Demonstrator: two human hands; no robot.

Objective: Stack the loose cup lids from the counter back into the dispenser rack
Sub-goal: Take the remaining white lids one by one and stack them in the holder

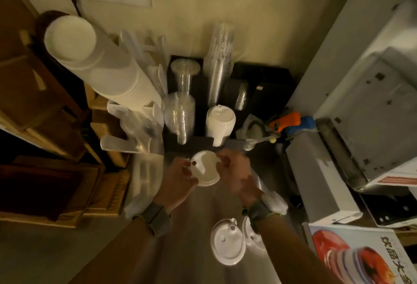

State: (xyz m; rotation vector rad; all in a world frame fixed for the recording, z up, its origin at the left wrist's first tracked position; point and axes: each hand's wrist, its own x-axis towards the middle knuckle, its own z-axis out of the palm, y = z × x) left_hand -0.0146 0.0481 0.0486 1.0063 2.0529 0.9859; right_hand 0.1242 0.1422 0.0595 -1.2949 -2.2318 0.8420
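Note:
A small stack of white cup lids [206, 168] is held between both hands just in front of the black dispenser rack [200, 141]. My left hand [178, 180] grips its left and lower rim, and my right hand [237, 171] pinches its right edge. In the rack, a white lid stack [220, 123] fills the front right slot, with clear lid stacks [179, 114] in the left slots. More loose white lids [228, 246] lie on the steel counter [187, 238] under my right forearm, one partly hidden by the wrist.
A tall leaning stack of white paper cups [101, 65] stands left of the rack, with clear cups [220, 62] behind it. A grey sealing machine [361, 114] takes up the right side. Cardboard boxes [45, 103] fill the left. A menu card [361, 259] lies at bottom right.

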